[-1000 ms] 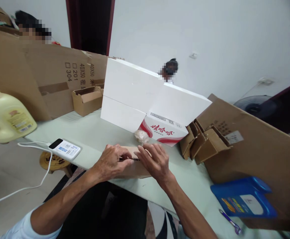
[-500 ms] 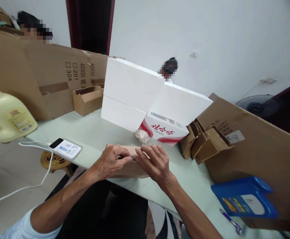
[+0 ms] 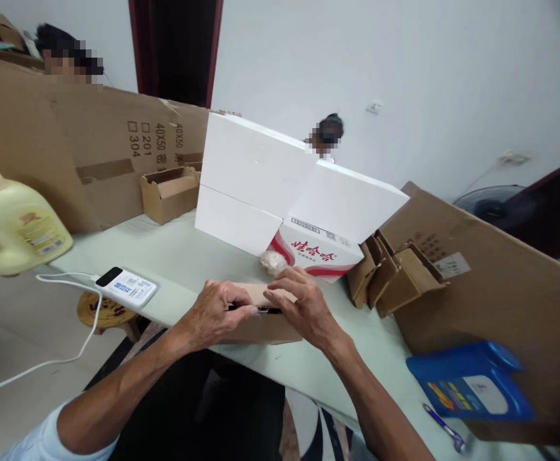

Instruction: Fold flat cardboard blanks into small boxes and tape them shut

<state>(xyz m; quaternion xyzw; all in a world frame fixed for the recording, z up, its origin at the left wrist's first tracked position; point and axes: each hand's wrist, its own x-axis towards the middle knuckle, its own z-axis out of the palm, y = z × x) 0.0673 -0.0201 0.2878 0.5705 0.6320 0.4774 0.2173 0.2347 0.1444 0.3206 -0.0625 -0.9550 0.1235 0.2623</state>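
Observation:
A small brown cardboard box (image 3: 263, 331) lies at the table's near edge in front of me, with a narrow dark gap between its top flap and front side. My left hand (image 3: 219, 312) is closed on the box's left part, its thumb along the gap and its fingers curled over the top. Over the right part, my right hand (image 3: 303, 307) has bent fingers across the flap, with thumb and forefinger at the flap's edge. What lies inside the box is hidden. Just behind the box sits a crumpled, pale, translucent bundle (image 3: 272, 262).
White boxes (image 3: 255, 160) and a red-and-white carton (image 3: 315, 251) stand behind. Open small cartons (image 3: 407, 278) are at right, beside a blue bottle (image 3: 472, 381) and purple-handled tool (image 3: 443, 426). At left are a phone (image 3: 126, 286) with cable and a yellow jug (image 3: 18, 221). Two people sit beyond.
My right hand has shifted slightly right along the flap, away from my left hand. More of the dark gap shows between them. The left hand stays nearly in place.

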